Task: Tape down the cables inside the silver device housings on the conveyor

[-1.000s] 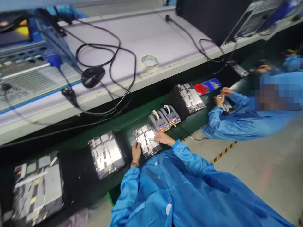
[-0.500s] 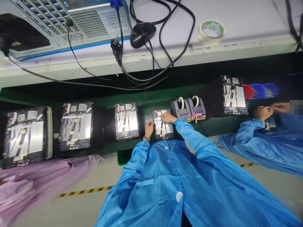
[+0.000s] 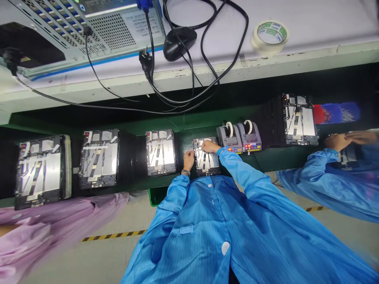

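An open tablet (image 3: 207, 162) with a silver inner plate and dark strips lies on the green conveyor belt (image 3: 266, 159) right in front of me. My left hand (image 3: 188, 159) has its fingers curled against the tablet's left edge. My right hand (image 3: 209, 146) is at the tablet's top left corner, fingertips pinched on a small pale strip of tape. Both arms are in blue coat sleeves. Two grey tape dispensers (image 3: 239, 137) stand just right of my right hand.
More open tablets lie along the belt to the left (image 3: 160, 152) (image 3: 99, 157) (image 3: 40, 169) and to the right (image 3: 300, 119). A blue-sleeved co-worker's hands (image 3: 345, 139) work at the right, and a pink sleeve (image 3: 44, 228) is at the left. The shelf above holds a tape roll (image 3: 270, 33), a mouse (image 3: 179, 37), cables and a computer case (image 3: 89, 27).
The view swung from a tilted look to a level one over the belt. My right hand shifted from the tablet's middle to its top left corner; my left hand stayed at the left edge.
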{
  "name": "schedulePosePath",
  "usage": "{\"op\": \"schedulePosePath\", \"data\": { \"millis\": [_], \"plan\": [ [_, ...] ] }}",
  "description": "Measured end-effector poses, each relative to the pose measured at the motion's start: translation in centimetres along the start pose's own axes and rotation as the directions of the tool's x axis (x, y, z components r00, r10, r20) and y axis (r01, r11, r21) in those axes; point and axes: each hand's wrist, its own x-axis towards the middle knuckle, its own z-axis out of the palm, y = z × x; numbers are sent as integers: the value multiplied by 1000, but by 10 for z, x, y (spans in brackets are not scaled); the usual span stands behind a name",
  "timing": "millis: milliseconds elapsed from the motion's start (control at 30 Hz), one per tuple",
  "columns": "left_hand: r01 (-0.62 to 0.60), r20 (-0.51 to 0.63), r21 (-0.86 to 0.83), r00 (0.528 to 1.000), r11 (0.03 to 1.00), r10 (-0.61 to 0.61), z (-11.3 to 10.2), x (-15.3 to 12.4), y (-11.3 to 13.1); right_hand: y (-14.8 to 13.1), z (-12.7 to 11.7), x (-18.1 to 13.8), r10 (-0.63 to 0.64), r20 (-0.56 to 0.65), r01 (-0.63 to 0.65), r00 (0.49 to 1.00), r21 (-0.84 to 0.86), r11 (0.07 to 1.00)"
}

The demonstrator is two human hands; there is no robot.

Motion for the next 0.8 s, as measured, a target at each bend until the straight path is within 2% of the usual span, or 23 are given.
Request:
{"op": "schedulePosePath", "data": {
  "millis": [167,467,667,800],
  "plan": [
    [-31,-3,46,1000,998,31,-2,-1,2,-3,-4,-6,-6,7,6,1000,30,1000],
    [-25,-4,69,1000,997,26,-2,4,6,-26,-13,-26,-14,25,12,1000,73,997],
    [-52,3,67,999,996,51,-2,4,5,-28,-14,-29,-53,7,52,999,83,995],
    [-27,-10,62,1000,998,27,-2,3,6,-28,-13,-28,-33,19,32,999,50,998]
  ]
}}
